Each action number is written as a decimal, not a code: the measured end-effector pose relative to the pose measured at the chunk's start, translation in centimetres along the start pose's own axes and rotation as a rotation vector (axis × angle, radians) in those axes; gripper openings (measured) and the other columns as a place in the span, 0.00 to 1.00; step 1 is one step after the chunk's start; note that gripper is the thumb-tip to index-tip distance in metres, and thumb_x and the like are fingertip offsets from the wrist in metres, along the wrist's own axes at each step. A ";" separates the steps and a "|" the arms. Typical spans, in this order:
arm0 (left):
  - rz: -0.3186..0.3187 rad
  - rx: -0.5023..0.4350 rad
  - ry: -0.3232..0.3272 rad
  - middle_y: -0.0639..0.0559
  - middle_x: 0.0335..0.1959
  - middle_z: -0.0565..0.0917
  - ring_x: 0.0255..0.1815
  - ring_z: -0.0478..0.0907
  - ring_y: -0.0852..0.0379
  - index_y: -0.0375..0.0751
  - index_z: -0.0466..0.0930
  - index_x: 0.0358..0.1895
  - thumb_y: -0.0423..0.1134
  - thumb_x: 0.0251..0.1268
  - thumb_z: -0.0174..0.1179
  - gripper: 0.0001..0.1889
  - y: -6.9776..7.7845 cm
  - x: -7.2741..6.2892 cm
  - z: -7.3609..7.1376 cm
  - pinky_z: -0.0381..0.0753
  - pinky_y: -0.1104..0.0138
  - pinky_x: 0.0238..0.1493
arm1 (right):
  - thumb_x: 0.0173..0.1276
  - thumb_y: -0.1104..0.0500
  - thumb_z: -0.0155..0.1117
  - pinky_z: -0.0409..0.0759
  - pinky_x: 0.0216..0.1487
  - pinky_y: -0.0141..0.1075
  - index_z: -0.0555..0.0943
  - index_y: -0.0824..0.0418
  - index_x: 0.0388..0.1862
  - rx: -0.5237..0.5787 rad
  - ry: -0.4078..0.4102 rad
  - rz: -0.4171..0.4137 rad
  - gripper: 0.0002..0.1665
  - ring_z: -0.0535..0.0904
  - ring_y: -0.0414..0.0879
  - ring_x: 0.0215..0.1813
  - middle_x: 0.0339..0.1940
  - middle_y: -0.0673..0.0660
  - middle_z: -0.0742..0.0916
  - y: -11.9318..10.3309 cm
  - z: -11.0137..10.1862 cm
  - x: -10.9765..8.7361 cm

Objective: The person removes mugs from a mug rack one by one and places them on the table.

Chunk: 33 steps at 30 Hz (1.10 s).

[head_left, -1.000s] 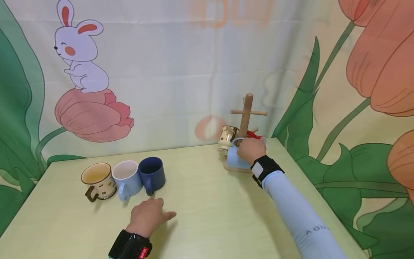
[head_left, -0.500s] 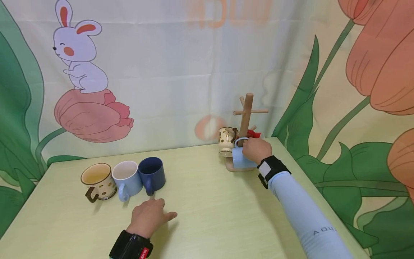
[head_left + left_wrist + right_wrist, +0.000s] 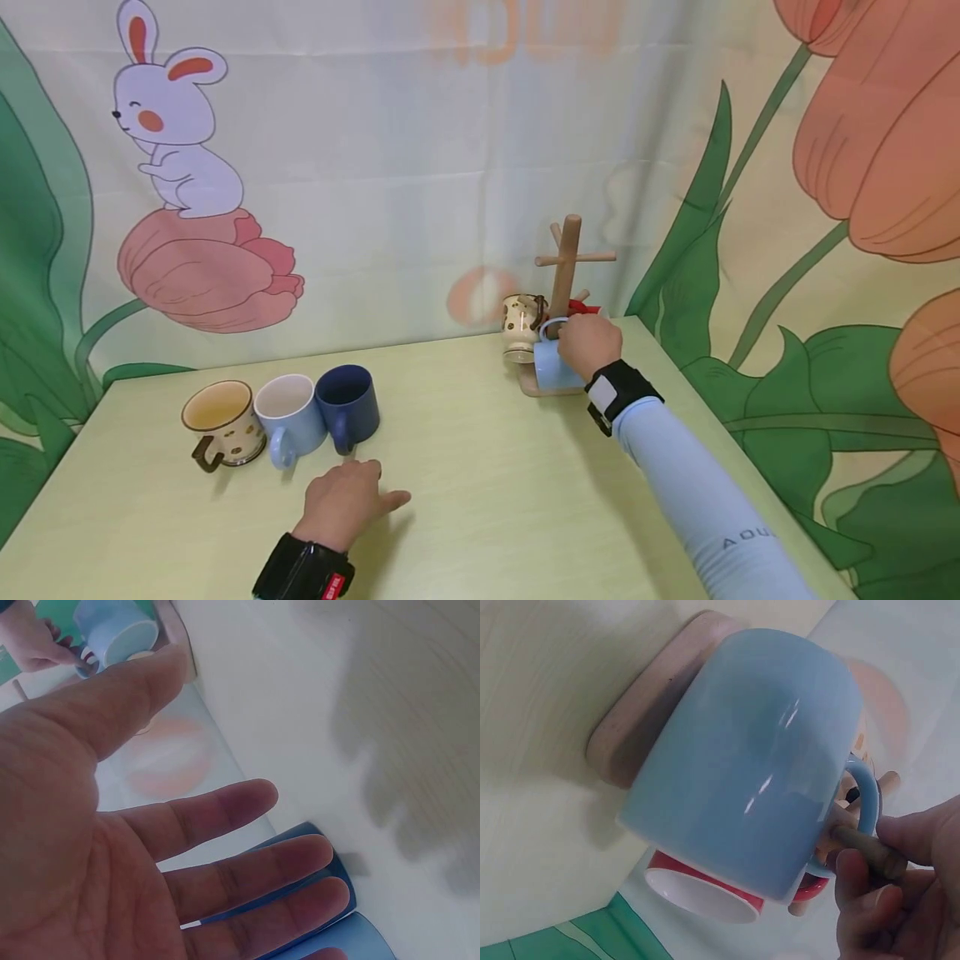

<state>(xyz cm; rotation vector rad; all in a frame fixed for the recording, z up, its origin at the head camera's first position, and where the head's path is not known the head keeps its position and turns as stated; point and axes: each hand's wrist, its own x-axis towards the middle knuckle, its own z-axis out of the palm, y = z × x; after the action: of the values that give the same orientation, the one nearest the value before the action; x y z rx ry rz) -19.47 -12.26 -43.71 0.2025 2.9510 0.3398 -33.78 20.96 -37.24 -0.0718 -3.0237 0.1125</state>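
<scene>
At the back right stands a wooden mug tree. My right hand is at a light blue mug low on its front, thumb and curled fingers at the handle. A peg runs through that handle, and the mug lies tilted on its side above the wooden base. My left hand is held over the table, fingers extended and thumb spread, holding nothing. Just beyond its fingertips is a navy mug.
A second light blue mug and a brown-spotted cream mug line up left of the navy one, handles facing me. Another spotted mug hangs on the tree's left. A red mug, white inside, hangs behind. A printed curtain backs the table.
My right hand and the light blue mug have shifted slightly right against the tree, which has turned a little. Over the last half second they hold nearly still. The left hand has stayed put.
</scene>
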 end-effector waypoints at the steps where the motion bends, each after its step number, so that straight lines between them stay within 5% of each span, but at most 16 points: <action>1: 0.000 0.002 -0.003 0.48 0.26 0.79 0.26 0.76 0.50 0.40 0.81 0.34 0.60 0.56 0.68 0.24 0.0 0.0 0.0 0.74 0.53 0.26 | 0.71 0.56 0.59 0.82 0.29 0.48 0.87 0.61 0.30 0.005 0.003 -0.004 0.15 0.83 0.54 0.31 0.28 0.59 0.86 0.0 0.0 0.0; 33: 0.023 0.000 0.025 0.47 0.26 0.79 0.26 0.76 0.49 0.40 0.81 0.33 0.61 0.55 0.69 0.24 -0.1 -0.3 0.0 0.74 0.53 0.26 | 0.69 0.60 0.60 0.82 0.30 0.47 0.87 0.60 0.30 0.017 0.008 -0.094 0.10 0.82 0.52 0.30 0.28 0.58 0.86 0.7 0.9 0.7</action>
<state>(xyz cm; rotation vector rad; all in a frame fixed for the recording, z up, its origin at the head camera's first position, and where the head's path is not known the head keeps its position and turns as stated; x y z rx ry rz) -19.16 -12.46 -43.65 0.2337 2.9756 0.3482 -34.58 21.62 -38.10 0.0704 -3.0113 0.1296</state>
